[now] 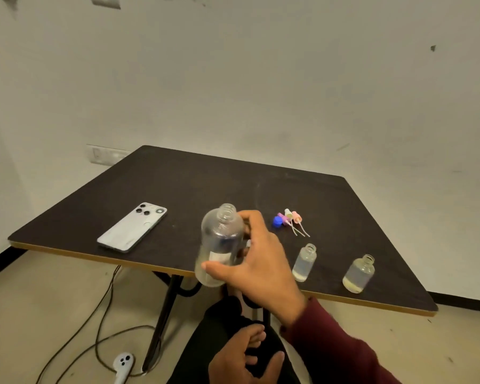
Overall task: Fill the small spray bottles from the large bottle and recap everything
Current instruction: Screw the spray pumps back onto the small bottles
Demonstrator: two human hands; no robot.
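Note:
My right hand (261, 261) grips the large clear bottle (219, 242) near the table's front edge; the bottle is uncapped, roughly upright, with a little liquid at the bottom. Two small clear bottles stand open to its right, one (304, 262) close by and the other (359, 273) further right, both holding liquid. Behind them lie a blue cap (277, 220) and the small spray tops (293, 218) with thin tubes. My left hand (241, 358) hangs below the table over my lap, fingers apart, holding nothing.
A white phone (133, 227) lies face down on the left of the dark table (205, 178). Cables (100, 322) and a white controller (123, 363) lie on the floor beside the table leg (161, 320). A wall stands close behind.

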